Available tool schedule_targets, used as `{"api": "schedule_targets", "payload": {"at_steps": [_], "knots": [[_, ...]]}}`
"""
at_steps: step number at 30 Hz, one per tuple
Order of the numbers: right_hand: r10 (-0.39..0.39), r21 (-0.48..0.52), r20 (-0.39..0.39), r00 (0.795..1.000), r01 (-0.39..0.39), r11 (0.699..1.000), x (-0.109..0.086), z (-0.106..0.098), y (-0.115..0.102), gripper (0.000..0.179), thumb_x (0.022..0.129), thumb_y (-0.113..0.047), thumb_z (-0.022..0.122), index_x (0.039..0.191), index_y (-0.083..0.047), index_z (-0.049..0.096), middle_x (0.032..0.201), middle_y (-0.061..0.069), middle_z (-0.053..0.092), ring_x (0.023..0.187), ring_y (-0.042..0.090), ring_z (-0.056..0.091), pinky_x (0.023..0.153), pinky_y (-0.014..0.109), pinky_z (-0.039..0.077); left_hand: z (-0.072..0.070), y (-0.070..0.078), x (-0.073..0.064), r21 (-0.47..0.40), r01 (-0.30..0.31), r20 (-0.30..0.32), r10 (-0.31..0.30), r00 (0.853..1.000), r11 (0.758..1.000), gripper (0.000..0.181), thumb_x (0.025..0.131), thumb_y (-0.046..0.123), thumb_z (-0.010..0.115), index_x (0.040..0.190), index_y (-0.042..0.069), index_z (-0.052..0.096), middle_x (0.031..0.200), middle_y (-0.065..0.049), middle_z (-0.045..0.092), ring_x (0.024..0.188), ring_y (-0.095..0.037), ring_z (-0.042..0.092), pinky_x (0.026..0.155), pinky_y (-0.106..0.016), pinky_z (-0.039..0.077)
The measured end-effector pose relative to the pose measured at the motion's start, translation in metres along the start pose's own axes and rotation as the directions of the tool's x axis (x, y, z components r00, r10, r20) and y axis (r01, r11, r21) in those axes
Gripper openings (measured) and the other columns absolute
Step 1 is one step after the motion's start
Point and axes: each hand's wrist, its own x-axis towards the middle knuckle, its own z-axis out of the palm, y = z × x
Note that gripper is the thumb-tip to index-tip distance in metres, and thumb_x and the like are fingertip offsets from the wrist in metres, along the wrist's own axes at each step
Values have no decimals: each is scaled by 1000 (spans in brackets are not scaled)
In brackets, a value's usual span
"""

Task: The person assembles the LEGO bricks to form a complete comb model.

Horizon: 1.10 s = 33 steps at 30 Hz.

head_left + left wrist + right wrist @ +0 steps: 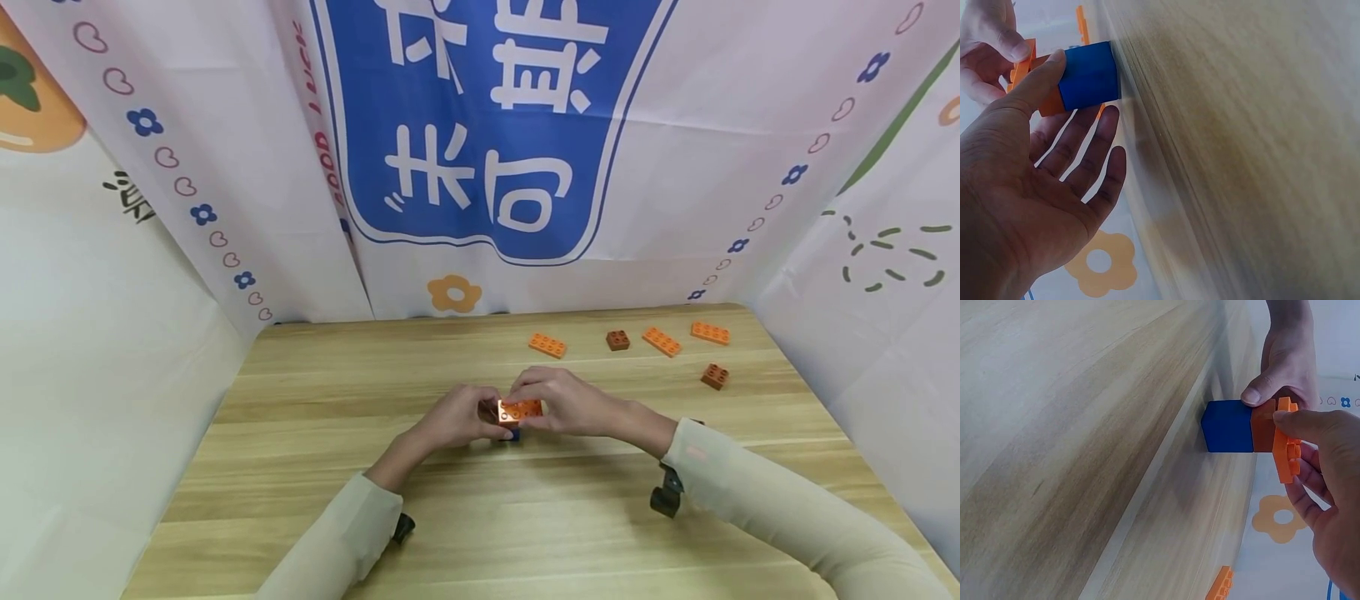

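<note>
A blue block [1229, 427] stands on the table with a brown brick [1263, 428] on top of it. My left hand [457, 417] holds this stack from the left, its thumb lying at the seam between blue and brown; the other fingers spread behind and below in the left wrist view. From the right, my right hand [566, 402] pinches a flat orange studded brick [1285, 440] between thumb and fingers. That orange brick lies against the top of the brown one, slightly tilted in the right wrist view, and its end sticks out past the stack.
Toward the back right of the wooden table [300, 417] lie orange bricks [548, 345], [661, 341], [710, 333] and brown bricks [618, 340], [716, 376]. Printed cloth [660, 275] hangs along the table's back edge and both sides.
</note>
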Motion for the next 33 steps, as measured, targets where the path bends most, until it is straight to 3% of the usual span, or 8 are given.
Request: {"api": "schedule_targets", "payload": {"at_steps": [18,33], "knots": [[112,90,73,991,-118,989,5,-4,0,33,89,-12,87,122,-6,79,113,3,74,106,15,71,91,29,60,0,0,2,15,-1,-8,1,1000,1000,22,88,20,90,100,11,73,93,2,76,85,-10,72,75,-25,61],[141,103,97,985,-150,983,8,-6,-3,33,89,-10,87,120,-4,80,106,1,72,99,12,69,83,24,59,0,0,3,25,4,-11,-4,1000,1000,23,87,22,90,99,12,73,92,4,76,82,-7,70,73,-24,59]]}}
